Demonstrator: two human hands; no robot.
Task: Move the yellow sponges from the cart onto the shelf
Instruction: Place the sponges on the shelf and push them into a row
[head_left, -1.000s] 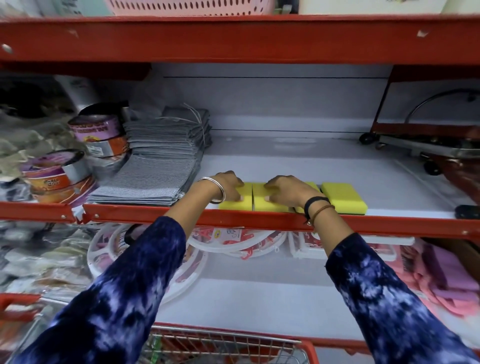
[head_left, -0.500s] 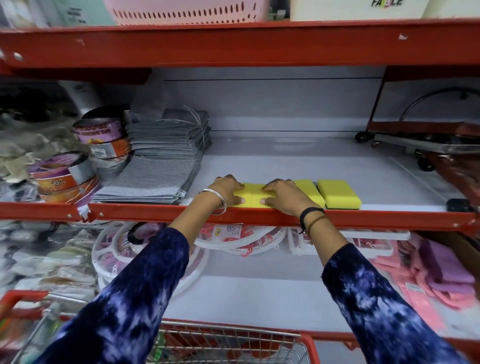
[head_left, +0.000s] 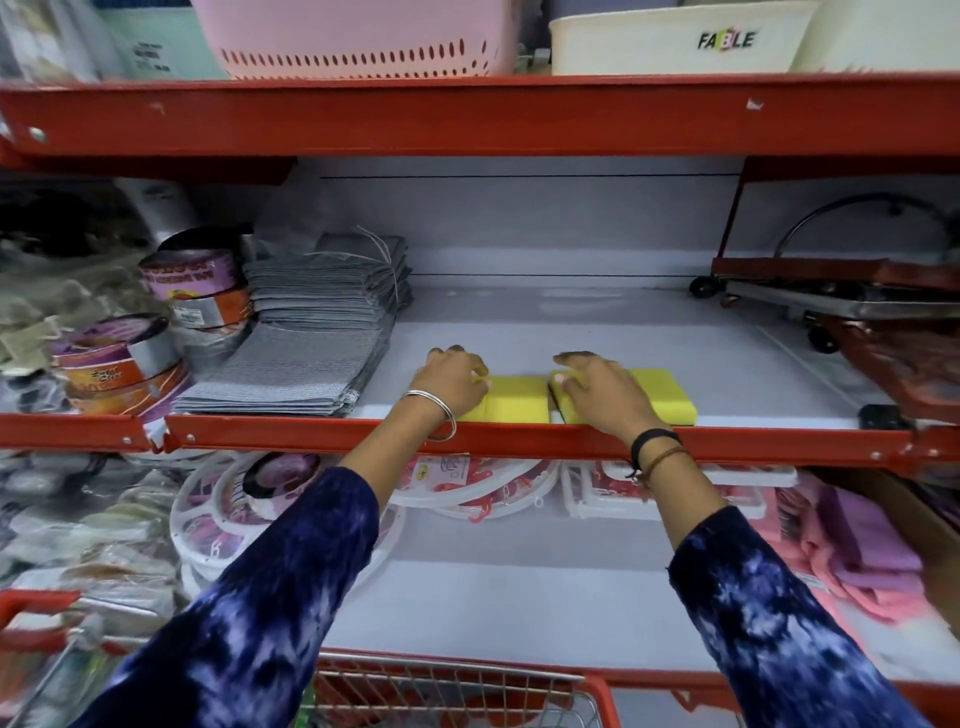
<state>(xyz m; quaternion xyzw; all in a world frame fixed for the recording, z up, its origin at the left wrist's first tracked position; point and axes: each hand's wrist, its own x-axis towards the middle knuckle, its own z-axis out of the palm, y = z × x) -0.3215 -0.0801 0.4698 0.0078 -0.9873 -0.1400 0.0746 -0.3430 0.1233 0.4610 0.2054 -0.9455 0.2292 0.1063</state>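
Observation:
Three yellow sponges lie in a row along the front edge of the white shelf (head_left: 597, 332). My left hand (head_left: 453, 380) curls against the left end of the left sponge (head_left: 514, 399). My right hand (head_left: 605, 395) lies over the middle sponge (head_left: 560, 410), thumb on its near left corner, and hides most of it. The right sponge (head_left: 670, 397) lies free, just past my right wrist. Part of the red wire cart (head_left: 452, 688) shows at the bottom; what it holds is hidden by my sleeves.
Grey cloth stacks (head_left: 311, 338) and round tins (head_left: 192, 291) fill the shelf's left side. A folded trolley (head_left: 831, 296) sits at the right. The red shelf lip (head_left: 311, 434) runs under my wrists. Baskets (head_left: 358, 36) stand on the shelf above, with white hangers (head_left: 249, 499) below.
My hands have spread apart: half a second ago both pressed on one sponge, now each is on its own, with a narrow gap between the left and middle sponges. The view has tilted up.

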